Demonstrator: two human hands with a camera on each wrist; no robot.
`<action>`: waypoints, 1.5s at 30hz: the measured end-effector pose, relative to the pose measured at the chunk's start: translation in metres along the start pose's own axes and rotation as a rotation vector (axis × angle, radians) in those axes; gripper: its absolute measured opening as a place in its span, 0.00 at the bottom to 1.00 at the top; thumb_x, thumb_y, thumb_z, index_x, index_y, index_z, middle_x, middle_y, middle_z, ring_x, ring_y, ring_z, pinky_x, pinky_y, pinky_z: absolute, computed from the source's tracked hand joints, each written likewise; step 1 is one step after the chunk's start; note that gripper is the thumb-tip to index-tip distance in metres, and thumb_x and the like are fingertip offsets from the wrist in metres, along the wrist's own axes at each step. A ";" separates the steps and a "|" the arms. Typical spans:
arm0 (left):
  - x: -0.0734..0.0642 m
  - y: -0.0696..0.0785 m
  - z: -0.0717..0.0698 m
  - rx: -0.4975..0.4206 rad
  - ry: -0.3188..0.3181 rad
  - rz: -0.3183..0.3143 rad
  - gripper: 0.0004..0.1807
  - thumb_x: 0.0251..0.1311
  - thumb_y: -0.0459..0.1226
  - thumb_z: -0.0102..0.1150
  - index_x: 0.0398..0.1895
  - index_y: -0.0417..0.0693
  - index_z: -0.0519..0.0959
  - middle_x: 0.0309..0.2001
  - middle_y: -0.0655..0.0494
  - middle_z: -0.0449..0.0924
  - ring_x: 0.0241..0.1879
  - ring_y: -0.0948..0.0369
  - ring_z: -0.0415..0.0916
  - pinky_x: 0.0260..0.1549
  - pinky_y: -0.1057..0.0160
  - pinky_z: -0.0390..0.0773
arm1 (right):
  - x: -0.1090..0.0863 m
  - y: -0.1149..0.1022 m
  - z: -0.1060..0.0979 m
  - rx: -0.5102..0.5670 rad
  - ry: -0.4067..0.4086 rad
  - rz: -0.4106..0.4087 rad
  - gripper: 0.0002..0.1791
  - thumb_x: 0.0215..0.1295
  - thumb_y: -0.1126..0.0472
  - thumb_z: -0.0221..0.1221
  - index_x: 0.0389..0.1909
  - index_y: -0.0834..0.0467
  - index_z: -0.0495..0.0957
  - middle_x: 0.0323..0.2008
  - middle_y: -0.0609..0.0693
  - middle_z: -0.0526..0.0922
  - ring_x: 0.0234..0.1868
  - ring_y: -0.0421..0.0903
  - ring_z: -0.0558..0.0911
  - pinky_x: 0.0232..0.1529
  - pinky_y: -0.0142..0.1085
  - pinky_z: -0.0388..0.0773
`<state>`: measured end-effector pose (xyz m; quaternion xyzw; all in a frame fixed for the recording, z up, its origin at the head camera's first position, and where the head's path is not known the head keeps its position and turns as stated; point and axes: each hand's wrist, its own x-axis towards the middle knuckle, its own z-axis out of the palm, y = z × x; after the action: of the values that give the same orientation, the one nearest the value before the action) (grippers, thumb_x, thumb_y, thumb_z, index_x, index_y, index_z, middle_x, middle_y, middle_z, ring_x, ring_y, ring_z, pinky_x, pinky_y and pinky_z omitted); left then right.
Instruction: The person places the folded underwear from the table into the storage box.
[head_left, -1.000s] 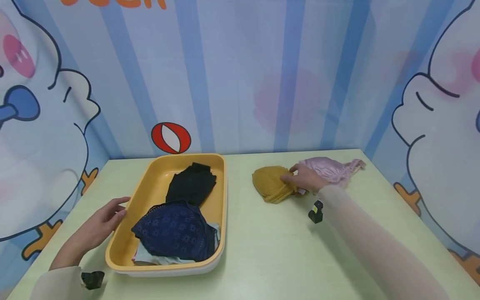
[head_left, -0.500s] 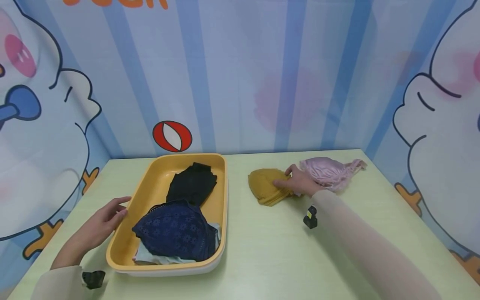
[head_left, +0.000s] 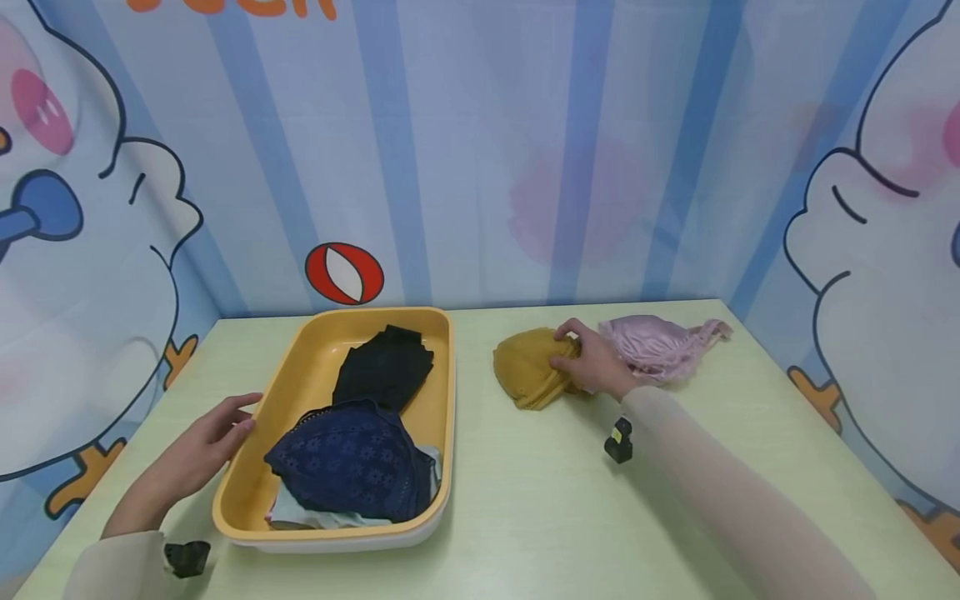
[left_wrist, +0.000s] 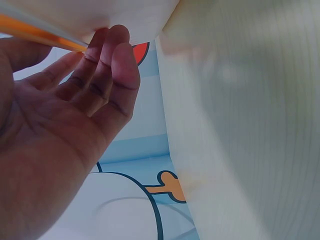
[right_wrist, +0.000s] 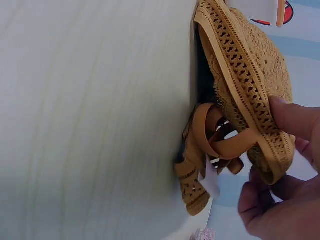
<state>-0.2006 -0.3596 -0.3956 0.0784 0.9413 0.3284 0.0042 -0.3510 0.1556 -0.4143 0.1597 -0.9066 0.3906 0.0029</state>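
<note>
My right hand pinches the edge of a folded mustard-yellow bra between thumb and fingers. The right wrist view shows the lace band of the bra with a strap looped below it and a white tag. My left hand rests against the left side of a yellow tub. In the left wrist view its fingers are loosely bent and touch the tub's pale outer wall. Inside the tub lie a navy floral bra, a black folded garment and pale cloth underneath.
A crumpled pink satin bra lies just behind and right of my right hand. The pale table ends at a blue striped backdrop with cartoon figures along its back and sides.
My right hand has shifted slightly left with the mustard-yellow bra and lifted its edge a little. My left hand, the tub and the pink bra stay where they were.
</note>
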 end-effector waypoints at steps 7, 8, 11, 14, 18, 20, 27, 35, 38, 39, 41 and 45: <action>0.000 0.000 -0.001 -0.004 -0.003 -0.002 0.27 0.74 0.44 0.39 0.67 0.35 0.57 0.47 0.38 0.74 0.44 0.46 0.76 0.38 0.50 0.79 | 0.001 -0.006 0.002 0.032 0.099 -0.138 0.16 0.59 0.65 0.64 0.47 0.55 0.73 0.46 0.57 0.78 0.42 0.50 0.75 0.44 0.42 0.72; 0.000 0.000 -0.001 -0.004 -0.003 -0.003 0.27 0.74 0.44 0.39 0.67 0.35 0.57 0.47 0.38 0.74 0.44 0.46 0.76 0.38 0.50 0.79 | 0.002 -0.007 0.002 0.042 0.113 -0.144 0.16 0.59 0.66 0.64 0.47 0.54 0.73 0.48 0.56 0.78 0.44 0.50 0.75 0.46 0.42 0.72; 0.000 0.000 -0.001 -0.004 -0.002 -0.002 0.27 0.74 0.44 0.39 0.67 0.34 0.57 0.47 0.38 0.74 0.44 0.47 0.76 0.38 0.51 0.79 | 0.002 -0.012 0.002 0.064 0.151 -0.169 0.15 0.60 0.67 0.63 0.47 0.53 0.74 0.52 0.53 0.77 0.45 0.49 0.75 0.47 0.42 0.73; -0.001 0.000 -0.002 -0.005 -0.001 0.002 0.27 0.74 0.44 0.39 0.67 0.34 0.57 0.47 0.38 0.74 0.44 0.46 0.76 0.38 0.50 0.79 | 0.001 -0.019 0.000 0.084 0.194 -0.187 0.15 0.60 0.68 0.63 0.46 0.53 0.75 0.50 0.51 0.78 0.44 0.48 0.75 0.44 0.41 0.74; -0.001 0.000 -0.002 -0.007 0.001 0.007 0.27 0.74 0.44 0.39 0.67 0.34 0.57 0.47 0.38 0.73 0.44 0.46 0.76 0.38 0.50 0.79 | -0.001 -0.030 -0.003 0.106 0.246 -0.245 0.13 0.61 0.67 0.62 0.47 0.55 0.76 0.49 0.51 0.78 0.49 0.46 0.76 0.47 0.41 0.74; -0.001 0.000 -0.002 -0.008 0.001 0.005 0.27 0.74 0.44 0.39 0.67 0.34 0.57 0.47 0.38 0.73 0.44 0.46 0.76 0.38 0.50 0.79 | -0.003 -0.037 -0.004 0.119 0.266 -0.287 0.13 0.61 0.66 0.62 0.47 0.55 0.76 0.49 0.50 0.78 0.51 0.46 0.75 0.48 0.41 0.74; -0.001 -0.002 -0.001 -0.014 0.000 -0.003 0.26 0.74 0.43 0.39 0.67 0.35 0.57 0.47 0.39 0.73 0.44 0.47 0.76 0.38 0.51 0.79 | -0.006 -0.064 -0.008 0.118 0.375 -0.432 0.13 0.59 0.65 0.64 0.45 0.54 0.78 0.43 0.47 0.78 0.35 0.44 0.72 0.33 0.39 0.69; -0.002 -0.001 -0.001 -0.008 0.001 -0.004 0.27 0.74 0.44 0.39 0.67 0.34 0.57 0.47 0.39 0.74 0.44 0.47 0.76 0.38 0.50 0.79 | -0.010 -0.089 -0.009 0.144 0.450 -0.570 0.13 0.58 0.68 0.64 0.44 0.55 0.79 0.42 0.48 0.78 0.36 0.45 0.72 0.35 0.40 0.69; -0.001 -0.001 -0.001 -0.005 0.005 -0.003 0.27 0.74 0.43 0.39 0.67 0.34 0.57 0.48 0.38 0.73 0.44 0.47 0.76 0.39 0.50 0.79 | -0.011 -0.095 -0.008 0.156 0.471 -0.609 0.13 0.57 0.69 0.64 0.43 0.56 0.79 0.41 0.49 0.79 0.37 0.45 0.72 0.36 0.39 0.69; -0.001 -0.001 -0.001 -0.003 0.006 -0.002 0.27 0.74 0.44 0.39 0.67 0.34 0.57 0.48 0.38 0.73 0.44 0.47 0.76 0.39 0.50 0.79 | -0.011 -0.097 -0.008 0.160 0.480 -0.622 0.13 0.57 0.70 0.65 0.43 0.57 0.79 0.41 0.49 0.79 0.37 0.46 0.73 0.36 0.39 0.69; -0.001 0.000 0.000 -0.002 0.007 -0.002 0.27 0.74 0.44 0.39 0.67 0.34 0.57 0.48 0.38 0.73 0.44 0.46 0.76 0.39 0.50 0.79 | -0.011 -0.101 -0.006 0.170 0.497 -0.647 0.14 0.56 0.71 0.65 0.43 0.57 0.79 0.40 0.50 0.79 0.37 0.47 0.73 0.36 0.39 0.69; 0.000 0.001 0.000 -0.001 0.006 -0.002 0.26 0.74 0.44 0.39 0.67 0.34 0.57 0.47 0.39 0.74 0.44 0.47 0.76 0.39 0.50 0.79 | -0.012 -0.112 -0.003 0.196 0.527 -0.689 0.15 0.53 0.74 0.66 0.42 0.61 0.79 0.39 0.54 0.80 0.37 0.50 0.73 0.36 0.40 0.69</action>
<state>-0.2001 -0.3589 -0.3951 0.0763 0.9412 0.3290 0.0018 -0.3074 0.0891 -0.3346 0.3471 -0.7275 0.4782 0.3489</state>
